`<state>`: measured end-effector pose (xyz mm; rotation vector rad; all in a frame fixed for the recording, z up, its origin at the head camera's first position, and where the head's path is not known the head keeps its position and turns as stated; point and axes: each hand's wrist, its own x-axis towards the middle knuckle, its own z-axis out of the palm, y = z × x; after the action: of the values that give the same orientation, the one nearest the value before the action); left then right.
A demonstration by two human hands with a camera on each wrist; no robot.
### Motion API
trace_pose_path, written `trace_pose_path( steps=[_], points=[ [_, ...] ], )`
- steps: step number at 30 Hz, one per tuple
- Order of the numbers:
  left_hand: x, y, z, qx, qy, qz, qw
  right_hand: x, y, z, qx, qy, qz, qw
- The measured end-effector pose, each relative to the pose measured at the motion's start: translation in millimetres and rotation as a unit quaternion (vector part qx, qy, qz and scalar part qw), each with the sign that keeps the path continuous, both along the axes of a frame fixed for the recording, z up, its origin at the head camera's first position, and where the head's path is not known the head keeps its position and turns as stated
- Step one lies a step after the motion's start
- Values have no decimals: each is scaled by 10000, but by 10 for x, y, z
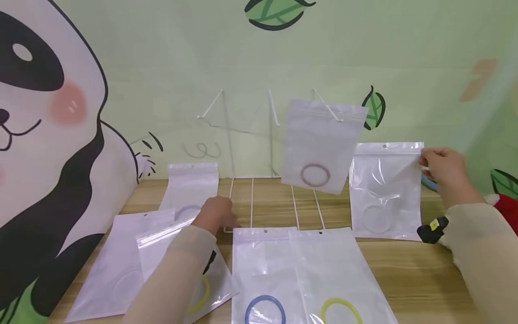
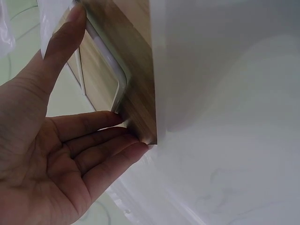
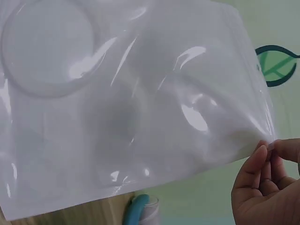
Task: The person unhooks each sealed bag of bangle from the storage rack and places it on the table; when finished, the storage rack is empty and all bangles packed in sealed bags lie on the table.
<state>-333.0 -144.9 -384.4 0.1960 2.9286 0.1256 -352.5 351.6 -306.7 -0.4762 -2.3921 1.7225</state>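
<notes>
My right hand (image 1: 444, 167) pinches the upper right corner of a clear-fronted zip bag (image 1: 378, 182). A pale ring (image 3: 49, 49) shows inside this bag, which hangs upright at the right. My left hand (image 1: 216, 213) is low by the front left corner of a white wire rack (image 1: 252, 202). In the left wrist view its fingers (image 2: 101, 145) are nearly straight, thumb apart, fingertips close to the rack's wire corner; whether they touch it I cannot tell. Another zip bag (image 1: 325, 130) with a reddish ring hangs on the rack's right hook.
Bags with a blue ring (image 1: 265, 308) and a yellow ring (image 1: 341, 308) lie in front. Several more bags (image 1: 129, 252) lie at the left. The rack's other hooks (image 1: 210, 104) stick out. A blue curved object (image 3: 136, 209) and red plush (image 1: 507, 211) are at the right.
</notes>
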Motion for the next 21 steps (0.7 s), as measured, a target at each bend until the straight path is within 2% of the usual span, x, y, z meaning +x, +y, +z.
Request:
trace_pose_path(
  steps=[2, 9, 14, 21],
  points=[
    [-16, -3, -8, 21, -36, 35, 10000, -67, -23, -47, -142, -25, 2, 9999],
    [-25, 1, -4, 19, -72, 54, 10000, -226, -63, -265, -81, -156, -217, 9996],
    [-21, -5, -4, 44, -21, 58, 10000, -274, -66, -409, -99, -405, -448, 9981],
    [1, -1, 9, 31, 20, 52, 10000, -250, -82, -525, -386, -288, -562, 9973]
  ],
)
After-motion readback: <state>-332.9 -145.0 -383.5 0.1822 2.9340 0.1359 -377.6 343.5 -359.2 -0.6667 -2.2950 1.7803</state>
